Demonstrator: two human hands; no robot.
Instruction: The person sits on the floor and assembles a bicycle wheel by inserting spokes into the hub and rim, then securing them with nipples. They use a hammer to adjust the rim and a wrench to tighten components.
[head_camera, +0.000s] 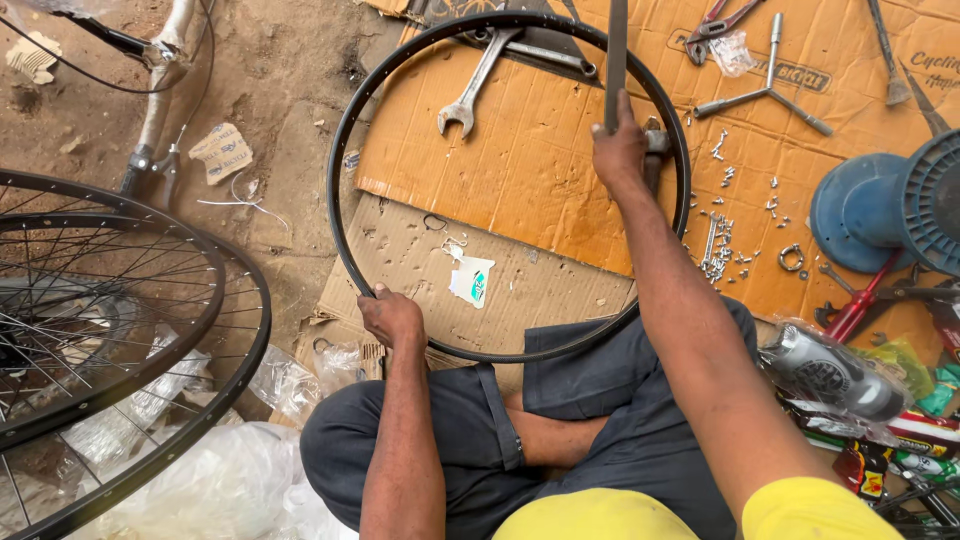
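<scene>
The head view shows a bare black metal bicycle rim (345, 170), without spokes or hub, held flat over sheets of brown corrugated cardboard (530, 170) laid on the dirt ground. The left hand (390, 315) is closed around the rim's near-left edge. The right hand (620, 150) is clenched on a long grey metal bar (615, 50) that stands upright against the rim's far-right side, beside a small fitting that is too blurred to identify.

As far as can be judged, the work on this rim is at an early stage: no spoke has been laced in and no hub is fitted. Small silver metal nipples and spoke bits (722, 235) lie scattered on the cardboard, unused. A silver open-ended spanner (470, 90) lies within the rim's circle and a three-armed silver socket wrench (765, 90) just outside it. Two fully spoked black wheels (120, 300) lie overlapping, well apart on the left.
</scene>
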